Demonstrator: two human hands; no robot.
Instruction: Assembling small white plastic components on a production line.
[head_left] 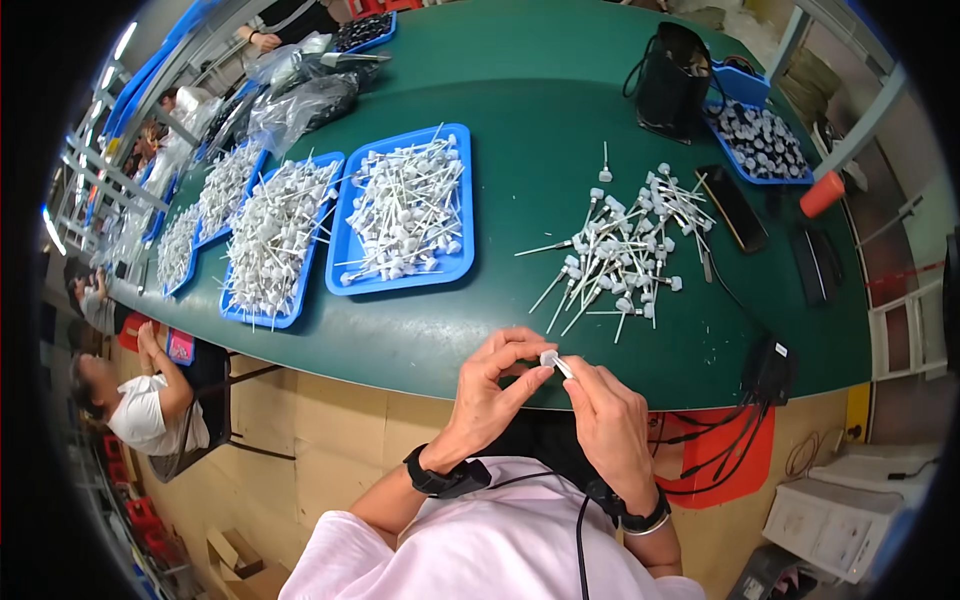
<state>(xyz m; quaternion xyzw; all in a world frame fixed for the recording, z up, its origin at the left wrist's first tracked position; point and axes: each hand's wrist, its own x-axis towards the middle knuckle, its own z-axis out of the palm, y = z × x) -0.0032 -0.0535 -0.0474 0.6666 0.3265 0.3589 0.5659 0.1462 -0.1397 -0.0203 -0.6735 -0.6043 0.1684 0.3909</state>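
At the table's near edge my left hand (pixel 497 388) pinches a small white plastic cap (pixel 548 357) between thumb and fingers. Close beside it, my right hand (pixel 608 412) is closed on a slim silvery piece (pixel 564 369) whose tip meets the cap. Whether this is a tool or the part's own stem I cannot tell. Beyond my hands lies a loose pile of white-headed parts with thin stems (pixel 625 245). To the left, a blue tray (pixel 335 276) holds many similar parts.
More filled blue trays (pixel 285 321) stand farther left, near clear plastic bags (pixel 300 105). On the right are a phone (pixel 732 208), a black bag (pixel 676 85), a blue tray of dark-and-white parts (pixel 765 180) and a black cable box (pixel 768 370). A person (pixel 150 405) sits at left.
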